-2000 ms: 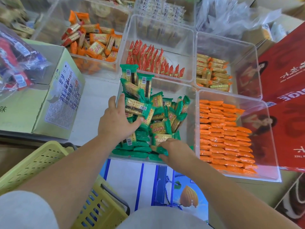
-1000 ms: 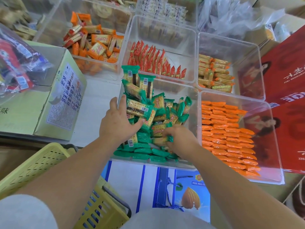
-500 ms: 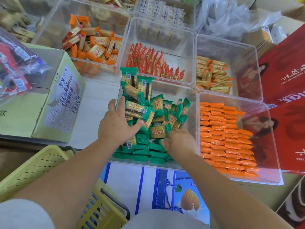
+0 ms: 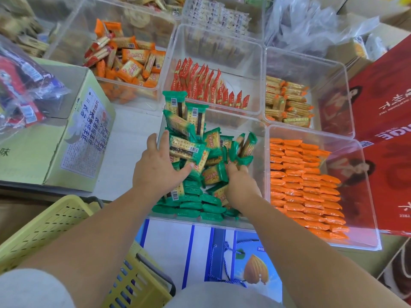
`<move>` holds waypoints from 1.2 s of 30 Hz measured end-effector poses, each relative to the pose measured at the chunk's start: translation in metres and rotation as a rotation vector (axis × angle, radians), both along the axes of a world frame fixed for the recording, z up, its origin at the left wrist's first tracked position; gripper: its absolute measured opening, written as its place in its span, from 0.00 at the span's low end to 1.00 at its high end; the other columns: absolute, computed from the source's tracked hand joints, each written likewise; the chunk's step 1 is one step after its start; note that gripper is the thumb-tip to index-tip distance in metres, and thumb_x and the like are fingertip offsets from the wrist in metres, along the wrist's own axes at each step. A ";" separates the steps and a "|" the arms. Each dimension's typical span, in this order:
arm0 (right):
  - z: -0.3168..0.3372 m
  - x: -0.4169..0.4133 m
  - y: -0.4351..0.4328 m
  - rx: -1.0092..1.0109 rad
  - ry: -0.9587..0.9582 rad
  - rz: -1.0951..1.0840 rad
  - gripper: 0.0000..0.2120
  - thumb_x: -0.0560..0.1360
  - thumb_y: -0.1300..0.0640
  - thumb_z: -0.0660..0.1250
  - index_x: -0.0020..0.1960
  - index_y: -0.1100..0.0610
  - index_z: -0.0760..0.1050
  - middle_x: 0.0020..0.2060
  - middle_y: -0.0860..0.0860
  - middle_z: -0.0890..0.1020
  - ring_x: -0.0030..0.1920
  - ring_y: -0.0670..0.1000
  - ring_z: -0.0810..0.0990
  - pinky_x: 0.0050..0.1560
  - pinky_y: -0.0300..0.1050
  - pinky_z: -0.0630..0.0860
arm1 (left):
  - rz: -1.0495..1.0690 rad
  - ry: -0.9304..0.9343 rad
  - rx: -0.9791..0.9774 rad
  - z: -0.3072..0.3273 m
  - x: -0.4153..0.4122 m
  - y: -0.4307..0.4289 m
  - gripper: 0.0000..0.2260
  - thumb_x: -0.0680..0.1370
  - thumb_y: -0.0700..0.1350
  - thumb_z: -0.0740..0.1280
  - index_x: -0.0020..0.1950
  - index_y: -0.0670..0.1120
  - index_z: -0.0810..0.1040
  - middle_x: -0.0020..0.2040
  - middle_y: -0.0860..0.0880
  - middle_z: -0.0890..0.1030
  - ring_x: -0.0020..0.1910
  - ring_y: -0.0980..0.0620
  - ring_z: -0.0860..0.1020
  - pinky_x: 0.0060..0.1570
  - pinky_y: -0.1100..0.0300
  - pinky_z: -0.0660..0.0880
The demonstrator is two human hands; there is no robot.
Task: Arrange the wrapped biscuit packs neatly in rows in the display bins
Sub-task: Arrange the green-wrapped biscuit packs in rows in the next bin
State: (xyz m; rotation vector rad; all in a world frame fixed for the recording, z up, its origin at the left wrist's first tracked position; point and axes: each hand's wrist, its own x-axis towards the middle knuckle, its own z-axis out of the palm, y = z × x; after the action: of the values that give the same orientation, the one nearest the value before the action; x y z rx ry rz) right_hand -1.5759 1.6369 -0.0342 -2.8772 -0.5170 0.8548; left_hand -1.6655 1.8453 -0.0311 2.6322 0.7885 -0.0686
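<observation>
the right hand (image 4: pixel 241 185) has moved from the 6 o'clock edge of the bin (image 4: pixel 259 178) up into the loose green packs (image 4: pixel 200 152) at its centre. its fingers are buried, so i cannot tell their grip. the left hand (image 4: pixel 159 167), fingers spread flat, still props the heap at 9 o'clock. likely fetching another pack for the front rows (image 4: pixel 195 205).

Right hand (image 4: pixel 241 185) fingertips sit buried, perhaps curled, among green packs (image 4: pixel 212 175).
</observation>
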 end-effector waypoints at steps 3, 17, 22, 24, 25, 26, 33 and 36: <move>0.001 0.007 -0.006 0.228 0.040 -0.157 0.23 0.72 0.64 0.73 0.63 0.49 0.71 0.55 0.52 0.76 0.47 0.51 0.79 0.45 0.47 0.81 | -0.005 -0.003 0.003 -0.001 -0.001 0.001 0.48 0.70 0.76 0.61 0.80 0.52 0.48 0.78 0.44 0.55 0.67 0.40 0.73 0.55 0.46 0.77; -0.012 -0.019 0.002 0.366 0.043 -0.086 0.13 0.72 0.51 0.77 0.55 0.48 0.80 0.51 0.45 0.84 0.49 0.48 0.81 0.51 0.46 0.80 | -0.002 0.013 0.008 0.000 0.001 0.000 0.48 0.70 0.75 0.61 0.81 0.51 0.48 0.79 0.44 0.55 0.68 0.41 0.72 0.55 0.47 0.77; -0.011 -0.009 0.000 0.429 0.221 0.032 0.12 0.75 0.49 0.74 0.57 0.51 0.82 0.50 0.44 0.83 0.51 0.45 0.81 0.56 0.43 0.78 | 0.006 0.006 0.004 -0.001 0.000 0.000 0.48 0.70 0.75 0.61 0.81 0.52 0.47 0.79 0.44 0.54 0.69 0.41 0.71 0.56 0.47 0.77; -0.009 -0.001 -0.005 0.499 0.381 -0.099 0.10 0.79 0.48 0.69 0.53 0.53 0.84 0.47 0.46 0.85 0.50 0.48 0.82 0.52 0.44 0.79 | 0.007 0.009 0.000 -0.001 0.001 0.000 0.49 0.70 0.76 0.61 0.81 0.52 0.47 0.79 0.44 0.54 0.69 0.41 0.71 0.56 0.47 0.77; -0.011 0.003 -0.006 0.490 0.407 -0.164 0.11 0.81 0.49 0.66 0.52 0.53 0.84 0.47 0.48 0.85 0.50 0.50 0.82 0.51 0.46 0.80 | 0.007 0.011 0.000 -0.001 0.001 0.001 0.49 0.70 0.76 0.61 0.81 0.52 0.47 0.79 0.44 0.54 0.69 0.41 0.71 0.56 0.47 0.77; -0.014 0.007 -0.006 0.443 0.387 -0.176 0.11 0.81 0.51 0.65 0.53 0.54 0.85 0.49 0.50 0.85 0.51 0.52 0.82 0.52 0.48 0.80 | 0.009 0.012 0.000 -0.001 0.001 0.000 0.49 0.70 0.76 0.61 0.81 0.52 0.47 0.79 0.44 0.54 0.69 0.41 0.72 0.56 0.47 0.77; -0.033 0.020 0.015 -0.098 0.394 0.261 0.21 0.83 0.55 0.52 0.73 0.55 0.71 0.66 0.60 0.77 0.62 0.62 0.75 0.62 0.53 0.75 | 0.007 -0.002 0.010 -0.001 -0.001 0.000 0.48 0.70 0.76 0.61 0.81 0.52 0.47 0.79 0.45 0.54 0.69 0.41 0.71 0.56 0.47 0.77; -0.033 0.025 0.018 -0.253 0.398 0.385 0.24 0.84 0.50 0.47 0.80 0.48 0.58 0.73 0.58 0.70 0.70 0.62 0.66 0.68 0.59 0.67 | 0.012 0.013 0.006 0.000 0.000 0.000 0.49 0.70 0.75 0.62 0.81 0.52 0.47 0.79 0.45 0.54 0.70 0.41 0.70 0.58 0.46 0.76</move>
State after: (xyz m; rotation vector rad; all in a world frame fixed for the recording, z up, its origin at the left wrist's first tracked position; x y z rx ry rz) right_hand -1.5507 1.6550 -0.0668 -2.7353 -0.9898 1.6116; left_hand -1.6658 1.8448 -0.0312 2.6346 0.8099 -0.0800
